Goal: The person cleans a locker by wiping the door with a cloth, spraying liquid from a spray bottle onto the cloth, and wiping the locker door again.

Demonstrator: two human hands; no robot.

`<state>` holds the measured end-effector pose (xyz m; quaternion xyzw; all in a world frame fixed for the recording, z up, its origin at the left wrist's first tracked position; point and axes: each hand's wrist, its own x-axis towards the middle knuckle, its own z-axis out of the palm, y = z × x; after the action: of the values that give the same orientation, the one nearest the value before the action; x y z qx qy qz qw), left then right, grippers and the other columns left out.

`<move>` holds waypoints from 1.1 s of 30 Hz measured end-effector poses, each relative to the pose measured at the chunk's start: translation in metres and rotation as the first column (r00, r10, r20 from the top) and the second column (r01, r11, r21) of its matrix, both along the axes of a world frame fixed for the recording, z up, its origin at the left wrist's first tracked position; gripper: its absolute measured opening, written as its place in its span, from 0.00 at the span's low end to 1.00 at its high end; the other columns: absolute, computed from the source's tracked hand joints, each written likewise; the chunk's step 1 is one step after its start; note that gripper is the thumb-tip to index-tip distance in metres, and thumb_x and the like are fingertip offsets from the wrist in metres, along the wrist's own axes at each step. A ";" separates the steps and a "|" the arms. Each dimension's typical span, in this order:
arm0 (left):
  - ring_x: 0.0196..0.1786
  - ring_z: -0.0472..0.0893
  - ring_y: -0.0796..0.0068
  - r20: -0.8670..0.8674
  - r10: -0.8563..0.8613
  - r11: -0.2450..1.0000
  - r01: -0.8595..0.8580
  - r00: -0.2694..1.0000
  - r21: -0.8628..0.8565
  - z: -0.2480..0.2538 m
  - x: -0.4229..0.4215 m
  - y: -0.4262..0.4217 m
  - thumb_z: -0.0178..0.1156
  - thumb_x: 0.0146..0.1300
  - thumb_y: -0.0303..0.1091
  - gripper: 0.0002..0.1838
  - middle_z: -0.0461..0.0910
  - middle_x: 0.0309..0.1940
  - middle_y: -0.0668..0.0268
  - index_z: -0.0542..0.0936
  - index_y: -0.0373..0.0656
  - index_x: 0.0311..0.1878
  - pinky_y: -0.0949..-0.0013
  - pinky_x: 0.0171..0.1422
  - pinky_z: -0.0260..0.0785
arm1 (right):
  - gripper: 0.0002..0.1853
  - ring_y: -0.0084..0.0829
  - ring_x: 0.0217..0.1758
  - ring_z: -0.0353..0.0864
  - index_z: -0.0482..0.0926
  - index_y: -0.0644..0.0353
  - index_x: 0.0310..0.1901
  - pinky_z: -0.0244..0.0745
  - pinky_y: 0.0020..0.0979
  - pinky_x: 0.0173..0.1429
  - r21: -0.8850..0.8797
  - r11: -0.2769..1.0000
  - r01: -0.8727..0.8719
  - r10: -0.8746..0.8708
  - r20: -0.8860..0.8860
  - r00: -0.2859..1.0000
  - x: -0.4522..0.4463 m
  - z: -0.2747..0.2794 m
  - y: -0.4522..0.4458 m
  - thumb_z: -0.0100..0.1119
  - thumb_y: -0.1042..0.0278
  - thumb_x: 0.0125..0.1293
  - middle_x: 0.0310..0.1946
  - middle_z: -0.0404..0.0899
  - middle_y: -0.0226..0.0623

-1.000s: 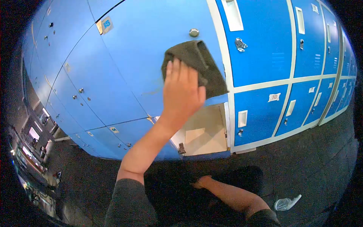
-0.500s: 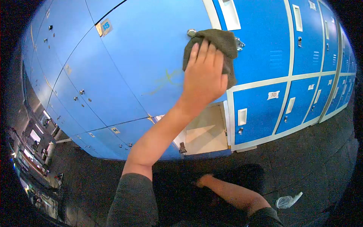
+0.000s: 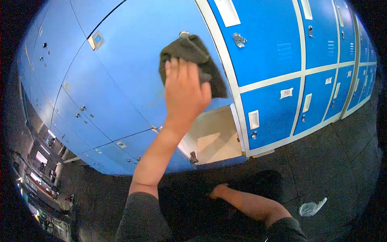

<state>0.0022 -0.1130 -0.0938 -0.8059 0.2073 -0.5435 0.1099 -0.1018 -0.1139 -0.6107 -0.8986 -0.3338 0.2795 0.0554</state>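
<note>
My left hand (image 3: 183, 88) presses a dark olive-brown cloth (image 3: 189, 50) against a light blue locker door (image 3: 141, 52), just below a round metal knob (image 3: 184, 34). Its fingers lie over the cloth. A faint yellowish smear (image 3: 155, 101) shows on the door beside my wrist, partly covered by the hand and cloth. Low over the dark floor is my right hand (image 3: 217, 191); its fingers are lost in shadow, and I see nothing in it.
Below the cloth, an open compartment (image 3: 215, 147) shows a pale inside and a dark hinge (image 3: 194, 157). Darker blue lockers (image 3: 268, 111) with white frames and handles run right. A clear spray bottle (image 3: 310, 209) lies on the dark tiled floor (image 3: 322, 161). Gym-like equipment stands far left.
My left hand and the cloth have moved left across the door, over much of the yellowish smear. The view has shifted slightly. My right hand stays about where it was.
</note>
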 end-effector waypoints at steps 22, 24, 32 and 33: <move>0.71 0.68 0.26 -0.056 -0.092 0.996 0.091 0.994 -0.016 -0.011 0.007 -0.018 0.56 0.57 0.34 0.27 0.73 0.62 0.33 0.73 0.26 0.59 0.32 0.82 0.52 | 0.46 0.51 0.87 0.49 0.57 0.40 0.83 0.39 0.75 0.82 -0.162 0.981 -0.107 0.047 -0.338 0.940 0.018 0.013 0.004 0.31 0.20 0.73 0.85 0.53 0.35; 0.68 0.70 0.24 -0.002 -0.186 0.982 0.186 0.983 -0.024 -0.005 0.010 -0.038 0.57 0.56 0.34 0.23 0.74 0.58 0.32 0.74 0.27 0.52 0.31 0.81 0.52 | 0.45 0.51 0.87 0.48 0.57 0.39 0.83 0.39 0.75 0.82 -0.170 0.978 -0.117 0.054 -0.336 0.940 0.019 0.013 0.005 0.31 0.20 0.73 0.85 0.53 0.34; 0.69 0.70 0.25 -0.042 -0.104 0.994 0.103 0.994 -0.026 -0.015 -0.008 -0.001 0.60 0.53 0.34 0.23 0.74 0.57 0.29 0.76 0.27 0.49 0.34 0.80 0.56 | 0.44 0.51 0.88 0.46 0.56 0.37 0.84 0.36 0.75 0.83 -0.248 0.955 -0.165 0.068 -0.356 0.932 0.027 -0.022 0.019 0.32 0.21 0.74 0.86 0.51 0.30; 0.68 0.70 0.25 -0.028 -0.082 0.996 0.081 0.996 -0.028 -0.016 -0.013 0.010 0.60 0.53 0.34 0.23 0.75 0.57 0.30 0.76 0.27 0.49 0.34 0.80 0.56 | 0.44 0.50 0.88 0.46 0.55 0.36 0.84 0.36 0.75 0.83 -0.261 0.937 -0.230 0.143 -0.313 0.939 0.027 -0.049 0.027 0.33 0.21 0.73 0.86 0.51 0.30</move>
<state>-0.0105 -0.1031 -0.1103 -0.8061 0.2341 -0.5386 0.0737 -0.0751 -0.0872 -0.6596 -0.8099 -0.3613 0.4584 -0.0576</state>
